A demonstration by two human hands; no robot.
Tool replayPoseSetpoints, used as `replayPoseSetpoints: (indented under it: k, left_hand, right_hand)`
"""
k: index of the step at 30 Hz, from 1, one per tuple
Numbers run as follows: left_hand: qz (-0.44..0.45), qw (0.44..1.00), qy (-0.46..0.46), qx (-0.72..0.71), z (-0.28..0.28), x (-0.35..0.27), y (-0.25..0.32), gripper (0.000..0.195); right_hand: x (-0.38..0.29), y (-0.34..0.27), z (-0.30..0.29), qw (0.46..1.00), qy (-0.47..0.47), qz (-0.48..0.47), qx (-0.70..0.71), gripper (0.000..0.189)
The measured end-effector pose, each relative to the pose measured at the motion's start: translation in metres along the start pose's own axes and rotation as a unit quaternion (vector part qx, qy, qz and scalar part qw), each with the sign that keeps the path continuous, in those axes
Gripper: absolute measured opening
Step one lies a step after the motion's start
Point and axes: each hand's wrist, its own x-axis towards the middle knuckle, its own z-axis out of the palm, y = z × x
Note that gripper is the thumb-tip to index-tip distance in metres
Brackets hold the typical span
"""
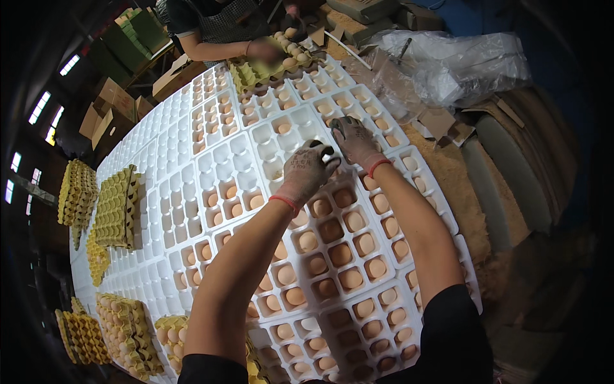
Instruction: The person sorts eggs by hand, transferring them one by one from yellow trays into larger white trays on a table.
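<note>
Both of my hands wear pale knit gloves with dark-coated fingers and red cuffs. My left hand [309, 168] hovers over the near right corner of a white foam egg tray [276, 163]. Its fingers curl downward, and whether an egg is within them cannot be made out. Just to the right, my right hand [354, 139] reaches over the neighbouring tray's cells, its back hiding what its fingers touch. A single brown egg [284, 128] rests in the tray beyond my left hand. Closer to me, another foam tray [331, 249] holds brown eggs in its square cells.
More foam trays [175, 113] cover the table, some with eggs. Across it, a person [218, 33] has a hand at a yellow pulp tray [244, 77] of eggs. Pulp tray stacks [115, 206] stand left. Cardboard boxes [112, 105] and plastic sheeting [455, 62] lie beyond the edges.
</note>
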Motion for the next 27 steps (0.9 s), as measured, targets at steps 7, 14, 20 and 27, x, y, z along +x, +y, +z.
replayPoseSetpoints:
  k: [7, 14, 20, 27]
  left_hand:
    - [-0.015, 0.996, 0.057, 0.060, 0.020, 0.015, -0.024, 0.039]
    - [-0.052, 0.986, 0.090, -0.132, -0.132, -0.160, -0.060, 0.032]
    - [-0.288, 0.880, 0.261, -0.273, -0.222, -0.391, -0.104, 0.036]
    - [-0.150, 0.986, 0.049, 0.052, -0.198, -0.461, -0.064, 0.055]
  right_hand:
    - [-0.041, -0.021, -0.011, 0.963, 0.140, -0.047, 0.225, 0.034]
    - [-0.146, -0.145, -0.030, 0.895, -0.077, -0.251, 0.361, 0.033]
    - [-0.245, -0.296, -0.010, 0.837, -0.164, -0.464, 0.238, 0.040]
    - [-0.266, -0.319, -0.014, 0.863, -0.376, -0.250, 0.226, 0.040]
